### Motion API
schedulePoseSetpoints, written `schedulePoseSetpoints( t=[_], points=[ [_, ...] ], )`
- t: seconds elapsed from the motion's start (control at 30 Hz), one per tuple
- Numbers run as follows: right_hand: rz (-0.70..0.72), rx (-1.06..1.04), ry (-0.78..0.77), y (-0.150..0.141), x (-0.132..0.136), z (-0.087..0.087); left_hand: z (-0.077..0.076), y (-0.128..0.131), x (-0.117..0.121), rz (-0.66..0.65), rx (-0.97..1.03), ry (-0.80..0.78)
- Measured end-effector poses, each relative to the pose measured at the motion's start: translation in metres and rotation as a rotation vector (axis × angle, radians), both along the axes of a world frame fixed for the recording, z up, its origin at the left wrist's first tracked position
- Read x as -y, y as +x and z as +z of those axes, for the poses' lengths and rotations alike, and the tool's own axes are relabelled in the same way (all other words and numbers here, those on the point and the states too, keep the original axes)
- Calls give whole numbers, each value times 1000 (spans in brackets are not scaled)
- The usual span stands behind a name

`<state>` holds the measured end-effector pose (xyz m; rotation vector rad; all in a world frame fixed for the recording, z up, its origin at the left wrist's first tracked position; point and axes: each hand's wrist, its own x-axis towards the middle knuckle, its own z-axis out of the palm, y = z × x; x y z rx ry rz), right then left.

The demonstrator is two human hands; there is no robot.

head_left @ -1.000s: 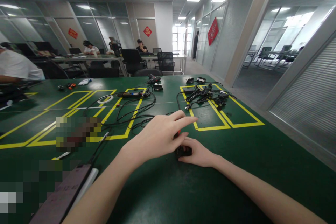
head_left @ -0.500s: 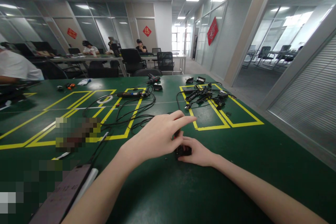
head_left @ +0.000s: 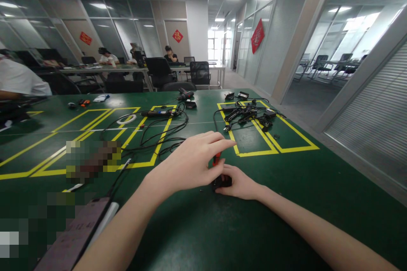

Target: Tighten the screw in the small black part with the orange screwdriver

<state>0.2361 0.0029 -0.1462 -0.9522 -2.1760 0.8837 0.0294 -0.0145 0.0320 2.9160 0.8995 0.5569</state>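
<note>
My left hand (head_left: 190,163) hovers over the green table (head_left: 286,194), thumb and lower fingers pinched on a small red-handled tool (head_left: 216,159) while the index finger points out to the right. Just below it my right hand (head_left: 239,183) rests on the table with its fingers closed round a small black part (head_left: 220,183). The red tool stands nearly upright with its tip down at the black part. Most of the part is hidden under both hands.
Black cables (head_left: 159,133) lie tangled inside yellow taped boxes behind my hands. A heap of black adapters and leads (head_left: 249,115) fills the yellow box at the back right. A flat dark device (head_left: 73,241) lies at the near left. People sit at desks behind, one in a white shirt (head_left: 19,82).
My left hand has turned a little and the red tool handle now shows more between its fingers. My right hand and the black part have stayed in place.
</note>
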Motion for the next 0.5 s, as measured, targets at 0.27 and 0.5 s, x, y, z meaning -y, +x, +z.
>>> schedulePoseSetpoints(
  t=[0.27, 0.5],
  points=[
    [-12, 14, 10, 0, -1, 1, -1, 0, 0, 10, -10, 30],
    [13, -5, 22, -1, 0, 3, 1, 0, 0, 21, -31, 16]
  ],
)
